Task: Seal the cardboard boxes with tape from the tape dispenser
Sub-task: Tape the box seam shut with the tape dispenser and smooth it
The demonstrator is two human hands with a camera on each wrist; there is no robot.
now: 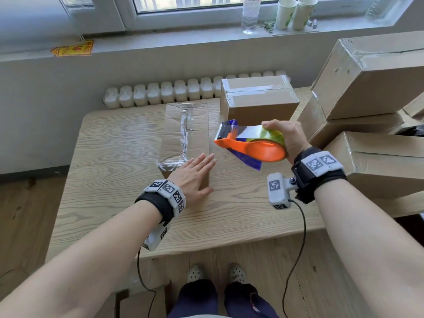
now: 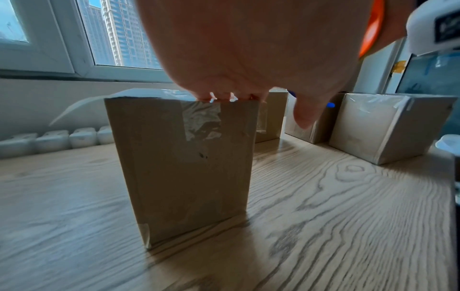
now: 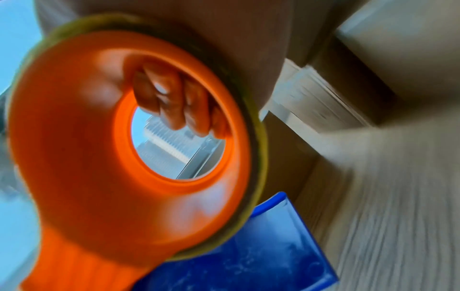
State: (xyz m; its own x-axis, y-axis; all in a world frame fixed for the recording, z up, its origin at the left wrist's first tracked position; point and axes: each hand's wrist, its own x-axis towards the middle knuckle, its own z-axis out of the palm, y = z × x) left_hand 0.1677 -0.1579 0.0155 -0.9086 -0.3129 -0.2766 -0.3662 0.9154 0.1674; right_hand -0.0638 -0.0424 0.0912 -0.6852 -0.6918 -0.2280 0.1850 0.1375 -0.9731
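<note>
The left hand (image 1: pixel 193 172) lies flat, fingers straight, on the near end of the narrow box (image 1: pixel 185 131), most likely to pin it to the table (image 1: pixel 119 180) so that it cannot slide or tip. The left wrist view shows the fingers meeting the box's top edge, just above a tape patch folded down the end face.

The right hand (image 1: pixel 288 138) grips the tape dispenser (image 1: pixel 252 145), with fingers curled through the roll's core and thumb over the tape. The dispenser is held in the air just right of the box, blade end toward it, probably for the next pass. A blue sheet (image 1: pixel 247 160) lies on the table beneath it.

Clear tape already runs along the box's top seam, so sealing of this box appears well advanced.

1 taped box (image 1: pixel 259 99) stands behind the dispenser. More stacked boxes (image 1: pixel 367 76) sit at the right, within reach.
</note>
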